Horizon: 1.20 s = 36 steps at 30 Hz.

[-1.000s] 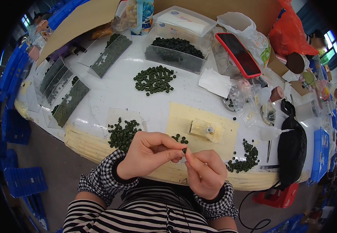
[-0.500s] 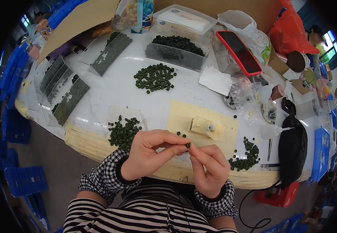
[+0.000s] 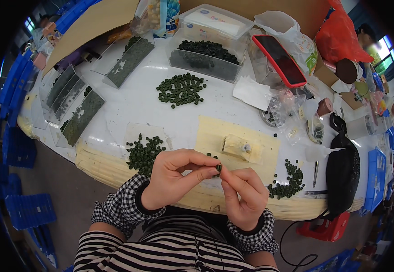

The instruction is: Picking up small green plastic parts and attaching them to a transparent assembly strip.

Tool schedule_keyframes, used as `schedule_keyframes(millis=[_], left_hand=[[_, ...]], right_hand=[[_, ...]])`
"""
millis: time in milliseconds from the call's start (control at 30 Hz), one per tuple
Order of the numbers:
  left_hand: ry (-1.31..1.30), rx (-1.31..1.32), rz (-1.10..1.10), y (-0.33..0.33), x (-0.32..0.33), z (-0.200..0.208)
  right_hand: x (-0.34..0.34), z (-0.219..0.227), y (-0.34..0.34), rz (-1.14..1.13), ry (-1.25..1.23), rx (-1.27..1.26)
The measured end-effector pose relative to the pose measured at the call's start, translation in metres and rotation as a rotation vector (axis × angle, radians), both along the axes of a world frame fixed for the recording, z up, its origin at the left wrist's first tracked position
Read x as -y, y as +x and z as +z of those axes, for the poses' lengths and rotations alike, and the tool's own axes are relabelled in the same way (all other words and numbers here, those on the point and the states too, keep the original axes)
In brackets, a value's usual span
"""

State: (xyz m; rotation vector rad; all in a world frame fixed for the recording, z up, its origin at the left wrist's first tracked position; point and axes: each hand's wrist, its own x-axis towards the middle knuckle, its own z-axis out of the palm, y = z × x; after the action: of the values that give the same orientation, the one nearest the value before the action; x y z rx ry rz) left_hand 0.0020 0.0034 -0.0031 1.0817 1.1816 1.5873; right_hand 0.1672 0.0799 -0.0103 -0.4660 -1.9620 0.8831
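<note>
Between the thumb and index finger of my left hand (image 3: 170, 181) is a small dark green round piece (image 3: 218, 167), standing on edge. My right hand (image 3: 247, 199) meets it from the other side. Its index fingertip touches the piece, and the other fingers are curled in. A few loose green pieces lie just behind the fingertips. Left of my left hand is a pile of such pieces (image 3: 145, 152), partly hidden by it. Right of my right hand lies another pile (image 3: 289, 181). Behind the hands a small pale yellow block (image 3: 240, 148) with a metal stud rests on a yellow sheet (image 3: 208, 131).
A third pile of green pieces (image 3: 181, 89) lies farther back. Clear boxes of dark pieces (image 3: 206, 65) stand behind and left. A red-cased phone (image 3: 281, 63), white tissue (image 3: 251, 94), tweezers (image 3: 315, 174) and black mesh bag (image 3: 342, 177) are on the right. Padding (image 3: 102, 168) lines the table's front edge.
Both hands stay in nearly the same place, fingertips together. The green piece between them has turned slightly, with more of it showing now.
</note>
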Motion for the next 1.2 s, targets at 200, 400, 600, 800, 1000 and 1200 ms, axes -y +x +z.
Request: schedule_keyframes(millis=[200, 400, 600, 800, 1000, 1200], left_hand=[[0.119, -0.276, 0.055, -0.0024, -0.0011, 0.0000], [0.193, -0.474, 0.091, -0.0034, -0.0028, 0.0025], [0.031, -0.108, -0.005, -0.0030, -0.0002, -0.0021], [-0.038, 0.035, -0.051, -0.0036, 0.0008, -0.0015], [0.001, -0.033, -0.041, -0.0042, 0.0007, -0.0023], [0.027, -0.100, -0.037, -0.0065, 0.0010, -0.0049]], right_hand=[[0.0002, 0.0020, 0.0013, 0.036, -0.034, 0.017], [-0.0022, 0.0013, 0.0035, 0.083, -0.096, 0.012], [-0.0012, 0.0011, 0.0019, 0.048, -0.055, 0.001], [-0.0006, -0.0001, 0.0011, 0.019, -0.002, 0.001], [-0.0013, -0.0007, 0.0006, 0.035, -0.003, -0.002], [-0.0012, 0.0032, 0.0034, 0.075, -0.045, 0.055]])
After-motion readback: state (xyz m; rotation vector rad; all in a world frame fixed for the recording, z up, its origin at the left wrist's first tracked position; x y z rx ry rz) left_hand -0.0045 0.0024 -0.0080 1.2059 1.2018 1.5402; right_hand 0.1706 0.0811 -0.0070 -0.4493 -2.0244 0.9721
